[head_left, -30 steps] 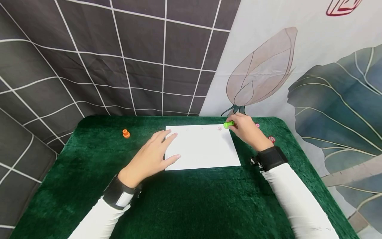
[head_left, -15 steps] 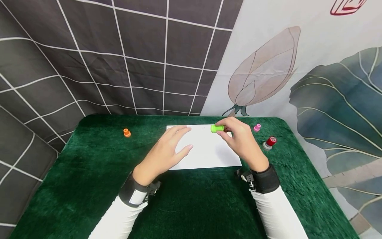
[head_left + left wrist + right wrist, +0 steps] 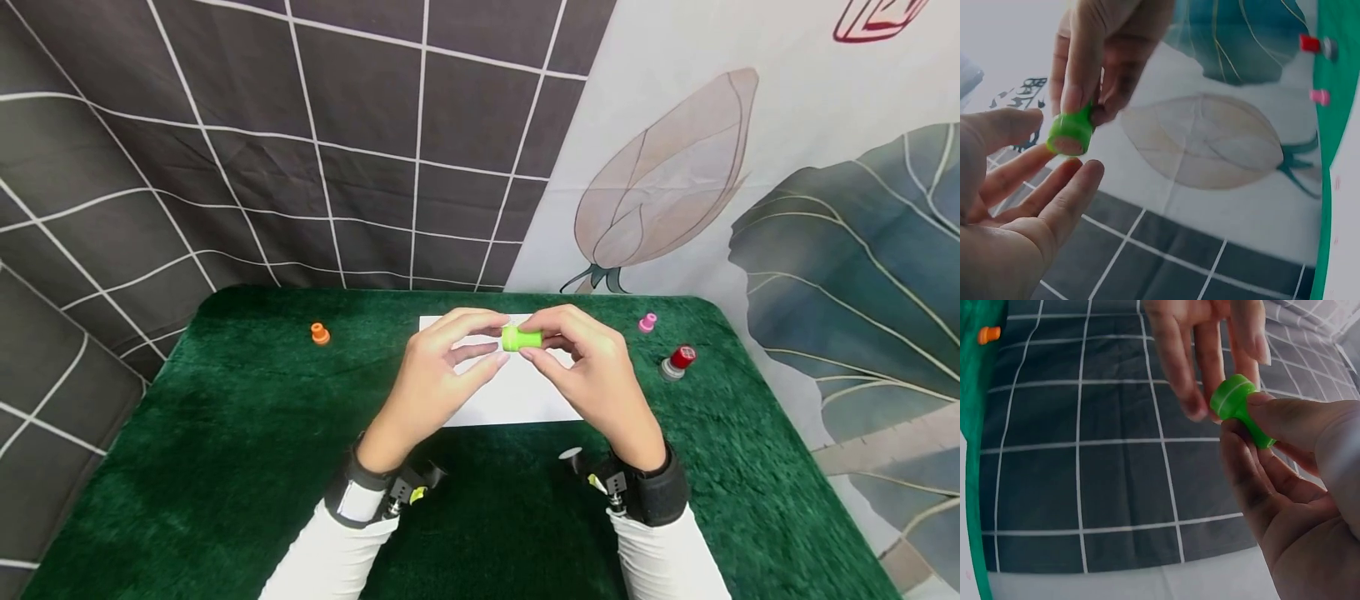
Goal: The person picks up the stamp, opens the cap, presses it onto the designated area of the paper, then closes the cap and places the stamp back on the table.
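Note:
My right hand pinches a small green stamp by its narrow handle, between thumb and fingers. The stamp is tipped sideways in the air above a white sheet of paper, its wide end toward my left hand. The left fingers reach out around that wide end, with the thumb apart from it; whether a fingertip touches it I cannot tell. A pinkish stamp face shows on the green stamp in the left wrist view. Faint red marks line the paper's edge there.
An orange stamp stands at the left on the green tablecloth. On the right are a pink stamp and a red-topped stamp with a grey base. A grid-patterned curtain hangs behind the table.
My right hand has carried the green stamp left from the paper's far right corner and turned it sideways. My left hand has moved right, off the paper's left edge, to meet it.

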Available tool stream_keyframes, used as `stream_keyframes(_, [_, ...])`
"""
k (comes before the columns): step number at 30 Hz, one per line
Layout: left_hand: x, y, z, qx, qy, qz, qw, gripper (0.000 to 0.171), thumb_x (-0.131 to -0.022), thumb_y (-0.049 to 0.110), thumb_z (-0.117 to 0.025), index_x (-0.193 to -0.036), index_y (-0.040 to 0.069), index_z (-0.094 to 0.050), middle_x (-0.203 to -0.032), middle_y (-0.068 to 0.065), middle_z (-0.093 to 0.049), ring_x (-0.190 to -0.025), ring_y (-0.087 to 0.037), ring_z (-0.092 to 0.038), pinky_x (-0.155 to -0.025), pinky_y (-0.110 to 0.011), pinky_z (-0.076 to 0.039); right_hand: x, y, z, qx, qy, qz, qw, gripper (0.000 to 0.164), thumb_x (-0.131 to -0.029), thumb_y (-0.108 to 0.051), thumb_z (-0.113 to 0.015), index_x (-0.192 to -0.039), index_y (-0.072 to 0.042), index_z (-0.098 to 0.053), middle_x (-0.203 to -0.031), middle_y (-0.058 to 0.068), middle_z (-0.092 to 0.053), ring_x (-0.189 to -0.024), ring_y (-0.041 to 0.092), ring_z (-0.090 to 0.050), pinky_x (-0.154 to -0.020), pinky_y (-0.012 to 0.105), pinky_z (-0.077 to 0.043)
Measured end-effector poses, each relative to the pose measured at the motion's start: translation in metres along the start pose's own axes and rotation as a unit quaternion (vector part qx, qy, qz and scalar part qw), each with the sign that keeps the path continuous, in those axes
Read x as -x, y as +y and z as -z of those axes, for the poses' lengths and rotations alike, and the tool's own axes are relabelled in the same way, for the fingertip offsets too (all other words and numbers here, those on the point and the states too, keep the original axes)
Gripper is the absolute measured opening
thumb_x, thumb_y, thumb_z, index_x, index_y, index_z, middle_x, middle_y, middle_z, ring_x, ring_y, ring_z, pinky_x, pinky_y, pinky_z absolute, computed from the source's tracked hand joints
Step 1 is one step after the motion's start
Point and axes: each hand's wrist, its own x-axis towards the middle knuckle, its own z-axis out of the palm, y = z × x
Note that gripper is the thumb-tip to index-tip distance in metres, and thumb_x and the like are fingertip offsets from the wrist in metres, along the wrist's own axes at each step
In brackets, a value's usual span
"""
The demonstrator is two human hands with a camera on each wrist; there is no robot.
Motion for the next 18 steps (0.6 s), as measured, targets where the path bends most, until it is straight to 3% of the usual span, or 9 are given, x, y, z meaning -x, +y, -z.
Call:
stream_keyframes(5, [0.001,0.002,-0.005,0.072,0.035,0.026,0.9965,0.034,-0.087,-0.005,-0.078,-0.121,-0.002,-0.073,-0.121,-0.013,-0.070,-0.113,-0.022,-0.070,-0.094,-0.036,-0.061,0.001,-0.002,-0.005,-0.022,0.006,0.000,1.000,0.031,-0.082,0.005,-0.083,-0.110,-0.005,-0.074,-0.107,0.007,-0.073,-0.090,0.012,-0.065,-0.084,0.014,-0.058])
stream_keyframes(9, [0.002,-0.003,-0.006,0.102,0.051,0.040,0.9927,0.033,-0.086,-0.008,-0.078,-0.118,-0.004,-0.073,-0.119,-0.015,-0.072,-0.110,-0.024,-0.071,-0.094,-0.038,-0.061,0.002,-0.002,-0.010,-0.023,0.010,0.010,1.000,0.031,-0.082,0.004,-0.083,-0.110,-0.005,-0.074,-0.107,0.006,-0.074,-0.090,0.013,-0.065,-0.081,0.016,-0.059])
stream_keyframes(18, [0.001,-0.007,-0.001,0.087,0.051,0.048,0.9937,0.031,-0.085,-0.005,-0.080,-0.116,-0.002,-0.075,-0.115,-0.013,-0.074,-0.108,-0.022,-0.072,-0.094,-0.036,-0.061,0.001,0.000,-0.013,-0.012,0.016,0.031,0.999,0.032,-0.082,0.005,-0.083,-0.110,-0.005,-0.074,-0.106,0.007,-0.074,-0.086,0.015,-0.064,-0.075,0.013,-0.055])
